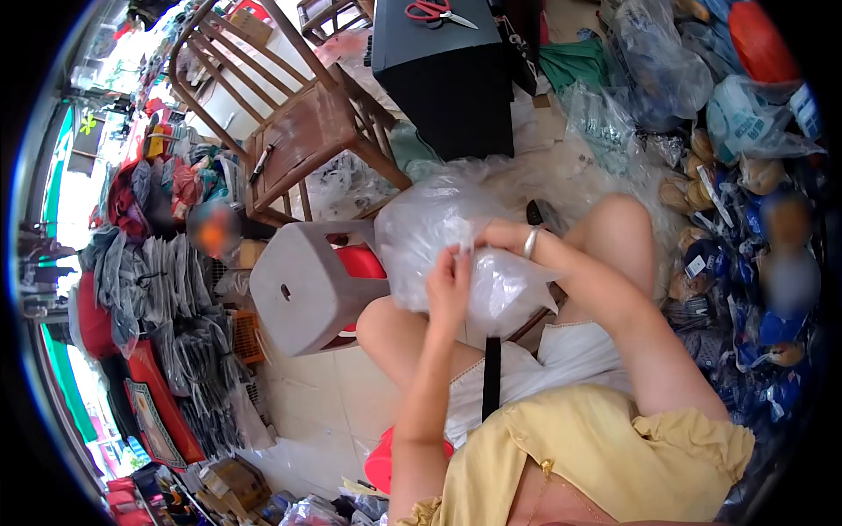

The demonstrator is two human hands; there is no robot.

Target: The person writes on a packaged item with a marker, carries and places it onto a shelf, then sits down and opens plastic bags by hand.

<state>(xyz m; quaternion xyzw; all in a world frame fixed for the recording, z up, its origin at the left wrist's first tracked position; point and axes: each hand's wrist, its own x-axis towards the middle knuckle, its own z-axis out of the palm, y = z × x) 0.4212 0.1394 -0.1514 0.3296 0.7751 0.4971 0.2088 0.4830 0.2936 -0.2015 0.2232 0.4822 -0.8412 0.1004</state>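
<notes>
A large, clear plastic bag (423,223) bulges in front of my knees, part of it hanging down over my lap. My left hand (448,285) pinches the plastic near its middle, fingers bent and pressed together. Close beside it, my right hand (507,235) with a bracelet on the wrist is closed on the gathered plastic too; its fingertips are partly hidden by the bag. What the bag holds, if anything, cannot be made out.
A grey stool (294,289) stands left of the bag, with a wooden chair (303,127) behind it. Scissors (434,12) lie on a dark box (438,61) ahead. Bagged goods (702,263) pile up at right, and packed dark items (167,289) at left.
</notes>
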